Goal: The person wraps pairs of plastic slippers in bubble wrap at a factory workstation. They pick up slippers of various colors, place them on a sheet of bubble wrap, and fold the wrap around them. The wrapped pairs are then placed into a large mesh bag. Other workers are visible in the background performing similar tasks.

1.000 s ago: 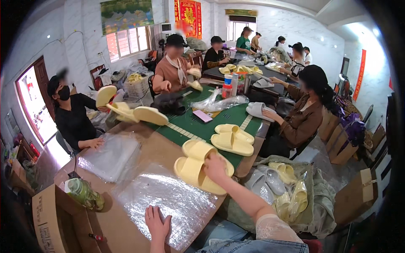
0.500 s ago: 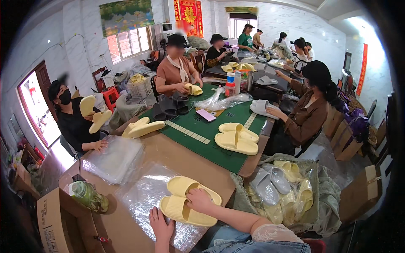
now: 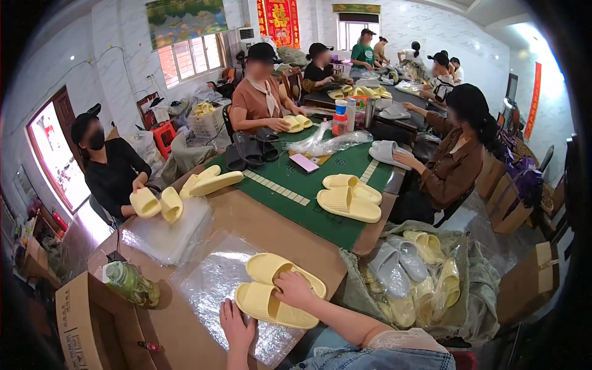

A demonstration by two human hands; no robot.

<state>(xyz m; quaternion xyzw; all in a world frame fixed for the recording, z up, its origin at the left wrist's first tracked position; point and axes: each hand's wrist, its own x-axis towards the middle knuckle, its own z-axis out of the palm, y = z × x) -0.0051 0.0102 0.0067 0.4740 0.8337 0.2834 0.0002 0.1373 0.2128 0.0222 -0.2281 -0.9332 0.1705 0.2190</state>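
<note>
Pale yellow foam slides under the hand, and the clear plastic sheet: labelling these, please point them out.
pale yellow foam slides (image 3: 266,303), head view, ribbed sole of nearer slide
clear plastic sheet (image 3: 206,285), head view, bare crinkled middle

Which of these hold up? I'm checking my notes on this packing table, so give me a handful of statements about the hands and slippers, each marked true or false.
1. The right hand rests on a pair of pale yellow slippers. True.
2. That pair lies on a clear plastic sheet. True.
3. The left hand holds a green bottle. False: it lies flat at the edge of the plastic sheet, and the green bottle stands apart, by the cardboard box.
4. The green mat has only grey slippers on it. False: a yellow pair lies there too.
5. A sack of slippers sits to the person's right. True.
</note>
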